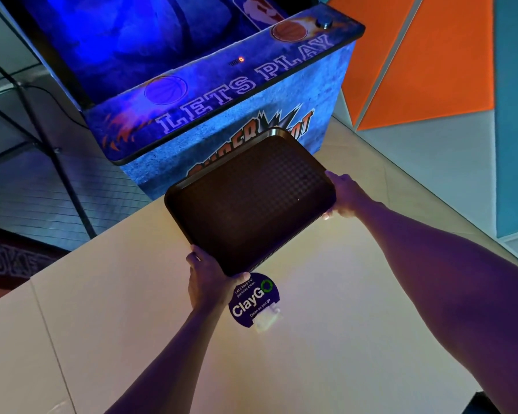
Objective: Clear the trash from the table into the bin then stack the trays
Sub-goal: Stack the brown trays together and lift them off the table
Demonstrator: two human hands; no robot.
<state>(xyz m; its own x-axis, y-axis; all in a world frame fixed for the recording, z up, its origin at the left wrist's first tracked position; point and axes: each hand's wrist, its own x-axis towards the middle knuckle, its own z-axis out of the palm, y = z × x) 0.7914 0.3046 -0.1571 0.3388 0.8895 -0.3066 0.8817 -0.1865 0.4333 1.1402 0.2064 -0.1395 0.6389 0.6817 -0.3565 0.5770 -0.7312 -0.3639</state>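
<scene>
A dark brown tray (248, 201) with a textured bottom is held over the far part of the pale table (326, 339). It is empty and turned at an angle. My left hand (208, 279) grips its near corner, thumb on the rim. My right hand (344, 195) grips the right-hand edge, fingers curled under it. A thin rim of a second tray (277, 132) shows just under its far corner. No trash and no bin are in view.
A round blue "ClayGo" sign (253, 300) in a clear stand sits on the table just below the tray. A blue arcade basketball machine (222, 91) stands against the table's far edge. Orange and blue wall panels (431, 61) are at right.
</scene>
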